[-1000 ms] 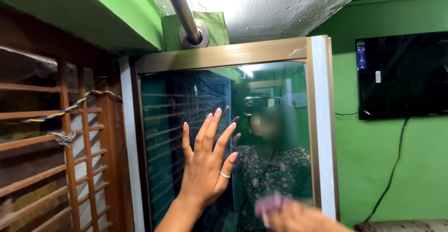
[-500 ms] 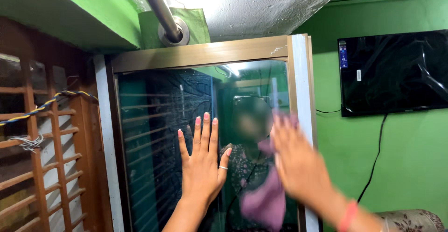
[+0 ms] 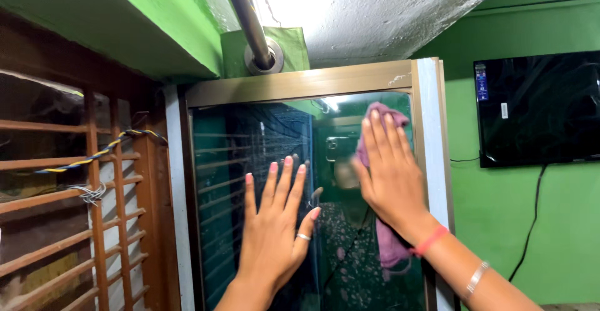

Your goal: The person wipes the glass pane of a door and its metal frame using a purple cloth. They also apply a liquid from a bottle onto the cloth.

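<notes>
Left hand (image 3: 273, 233) spread flat on the glass pane (image 3: 250, 161), right hand (image 3: 389, 172) pressing a pink cloth (image 3: 386, 239) mid-frame; hard pressure could crack or shift the pane.

The right hand (image 3: 390, 176) rose from the bottom of the mirror (image 3: 262, 161) to its upper right part, beside the frame, carrying the purple cloth (image 3: 382, 223) up under its palm. The left hand's fingers (image 3: 275, 183), spread a second ago, closed together.
</notes>
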